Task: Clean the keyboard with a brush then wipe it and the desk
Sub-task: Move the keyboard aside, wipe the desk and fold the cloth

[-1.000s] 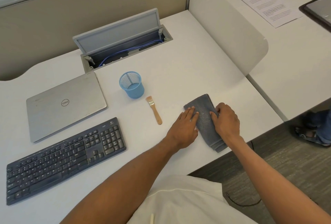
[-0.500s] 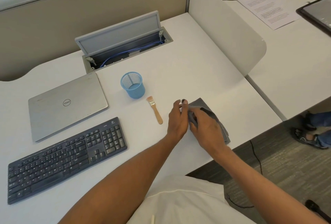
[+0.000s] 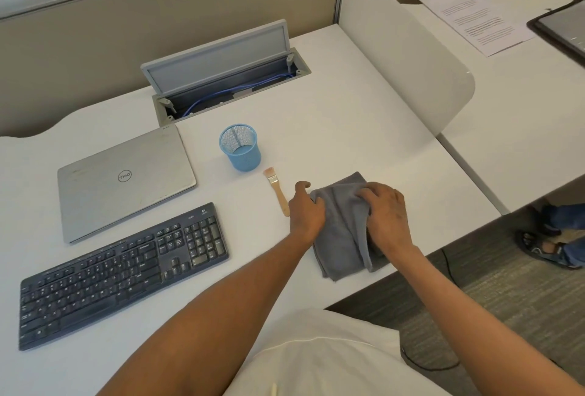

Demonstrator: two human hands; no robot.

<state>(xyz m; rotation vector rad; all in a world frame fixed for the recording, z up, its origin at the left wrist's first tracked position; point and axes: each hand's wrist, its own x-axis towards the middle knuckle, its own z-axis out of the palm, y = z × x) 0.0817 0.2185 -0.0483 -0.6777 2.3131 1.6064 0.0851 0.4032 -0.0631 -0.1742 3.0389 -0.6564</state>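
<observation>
Presently, the white rectangular desk [image 3: 348,117] fills most of the view. A closed silver metal laptop [image 3: 123,180] lies at ten o'clock from the person, and a black plastic full-size keyboard [image 3: 123,272] lies just beside it at nine o'clock, angled and untouched by either hand. An open grey cable hatch [image 3: 221,75] with blue wires inside sits at twelve o'clock, at the desk's far edge. A folded grey fabric cloth [image 3: 342,237] lies at one o'clock near the desk's front edge. The left hand [image 3: 305,208] holds the cloth's nine o'clock edge with curled fingers, thumb raised. The right hand [image 3: 384,212] sits on the cloth's two o'clock side, fingers curled and bunching the fabric. A blue mesh pen cup [image 3: 241,148] stands upright at eleven o'clock from the cloth. A small wooden-handled flat brush [image 3: 278,191] lies flat between cup and left hand, bristles toward twelve o'clock, handle end just beside the left hand.
</observation>
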